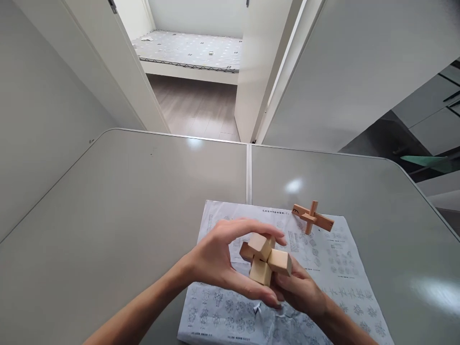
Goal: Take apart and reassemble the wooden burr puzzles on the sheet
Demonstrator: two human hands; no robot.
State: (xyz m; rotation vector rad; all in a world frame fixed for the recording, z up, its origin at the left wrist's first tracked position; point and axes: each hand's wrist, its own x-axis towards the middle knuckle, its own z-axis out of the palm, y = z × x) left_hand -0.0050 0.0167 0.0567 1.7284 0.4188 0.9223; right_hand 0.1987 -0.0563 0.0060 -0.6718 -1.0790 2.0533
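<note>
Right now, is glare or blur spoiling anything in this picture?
Head view: bright glare on the grey table, two spots on its right half, a smaller one along the left half's far edge; same view, wooden blocks look fairly sharp, while the printed sheet's small drawings are hard to make out.

The interlocking block puzzle (262,266) is pale yellow wood, browner on its left block. The cross-shaped wooden piece (309,217) is orange-brown with dark marks on its flat bar. The paper sheet (334,258) is white and carries rows of grey and black line figures. The 2 tabletop panels (118,215) are grey with pale edging. The mattress (194,48) shows small motifs on whitish ground with dark zigzag trim.
</note>
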